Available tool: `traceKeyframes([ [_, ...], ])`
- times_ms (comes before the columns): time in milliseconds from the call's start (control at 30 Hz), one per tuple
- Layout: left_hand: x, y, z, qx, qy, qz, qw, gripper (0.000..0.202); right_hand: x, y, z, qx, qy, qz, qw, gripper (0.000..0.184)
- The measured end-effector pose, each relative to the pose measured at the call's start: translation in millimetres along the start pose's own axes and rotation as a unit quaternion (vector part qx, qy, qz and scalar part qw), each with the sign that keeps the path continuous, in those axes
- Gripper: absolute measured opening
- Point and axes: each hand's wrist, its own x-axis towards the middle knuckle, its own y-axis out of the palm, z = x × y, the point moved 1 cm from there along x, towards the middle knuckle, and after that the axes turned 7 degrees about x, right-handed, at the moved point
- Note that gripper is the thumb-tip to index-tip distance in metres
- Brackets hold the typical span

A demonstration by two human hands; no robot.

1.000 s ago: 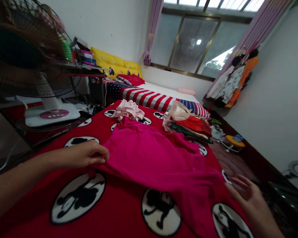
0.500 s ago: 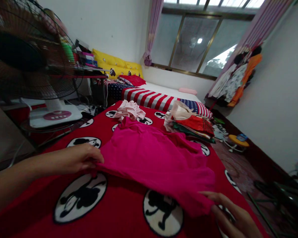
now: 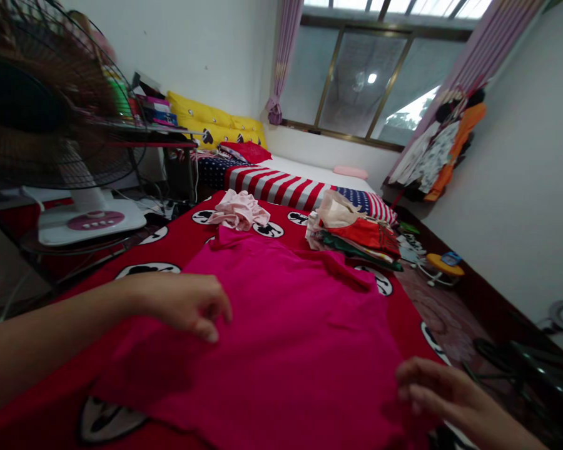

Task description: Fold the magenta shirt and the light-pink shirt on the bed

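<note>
A bright pink shirt (image 3: pixel 281 325) lies spread over the red blanket (image 3: pixel 164 250), its near part reaching the bottom of the view. Over its left part hovers my left hand (image 3: pixel 187 303), fingers loosely bent with a gap to the thumb and nothing between them; its shadow falls on the cloth. My right hand (image 3: pixel 443 390) is by the shirt's right edge, also open, thumb and fingers apart. Whether its fingertips touch the cloth I cannot tell. Beyond the shirt sits a crumpled pale pink garment (image 3: pixel 240 209). A pile of folded clothes (image 3: pixel 356 231) stands to its right.
A fan (image 3: pixel 94 215) with a white base stands close on the left, beside a cluttered desk (image 3: pixel 159 144). Behind is a bed with a striped cover (image 3: pixel 281 190). A small yellow-topped stool (image 3: pixel 443 265) and clothes hanging (image 3: pixel 443 150) from the wall are at right.
Both hands have let go of the pink shirt's near edge. The shirt now lies flatter and reaches nearer to me. My left hand has shifted right, over the cloth.
</note>
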Motion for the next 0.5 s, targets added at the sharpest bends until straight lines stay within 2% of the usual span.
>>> traceKeyframes([
  [67, 48, -2.7, -7, -0.007, 0.046, -0.081, 0.996, 0.028, 30, -12, 7, 0.02, -0.038, -0.097, 0.994, 0.042],
  [133, 96, 5.3, -8, 0.013, 0.064, -0.174, 0.983, 0.034, 58, -21, 7, 0.005, -0.082, -0.184, 0.98, 0.04],
  [200, 138, 21.6, -3, 0.058, 0.013, -0.252, 0.966, 0.045, 83, -28, 1, -0.013, -0.111, -0.24, 0.964, 0.038],
  [267, 167, 40.7, 7, 0.086, -0.058, -0.284, 0.953, 0.053, 103, -34, -7, -0.017, -0.114, -0.274, 0.955, 0.038],
  [367, 187, 62.3, 20, 0.102, -0.097, -0.296, 0.945, 0.058, 129, -43, -13, -0.039, -0.105, -0.297, 0.948, 0.045],
  [433, 190, 68.4, 24, 0.105, -0.094, -0.304, 0.942, 0.058, 146, -48, -10, -0.088, -0.103, -0.294, 0.946, 0.053],
  [500, 190, 69.5, 26, 0.105, -0.093, -0.31, 0.94, 0.058, 163, -55, -3, -0.145, -0.088, -0.28, 0.945, 0.051],
])
